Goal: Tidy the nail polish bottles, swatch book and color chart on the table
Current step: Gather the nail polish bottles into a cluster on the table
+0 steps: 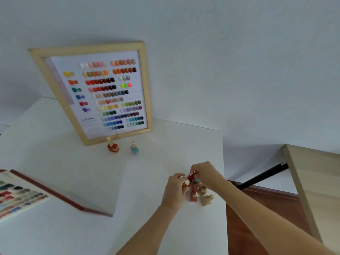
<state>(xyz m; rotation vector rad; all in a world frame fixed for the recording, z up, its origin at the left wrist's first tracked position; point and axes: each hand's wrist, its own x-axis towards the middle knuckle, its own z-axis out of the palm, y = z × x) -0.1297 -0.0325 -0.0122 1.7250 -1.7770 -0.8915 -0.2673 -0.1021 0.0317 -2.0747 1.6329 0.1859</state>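
A framed color chart [103, 92] leans against the wall at the back of the white table [92, 177]. In front of it stand a red nail polish bottle [112, 145] and a light blue bottle [134, 148]. Near the table's right edge sits a cluster of several bottles [201, 195] in red, pink and beige with gold caps. My left hand [175, 190] is closed on a gold-capped bottle at the cluster's left side. My right hand [206, 173] grips a dark red bottle [191, 176] just above the cluster. An open swatch book [27, 194] lies at the left edge.
The table's right edge runs just beside the bottle cluster. Beyond it are a wooden floor [257, 208], a black bar [263, 176] and a light wooden board [312, 181] at the far right. A white wall stands behind the table.
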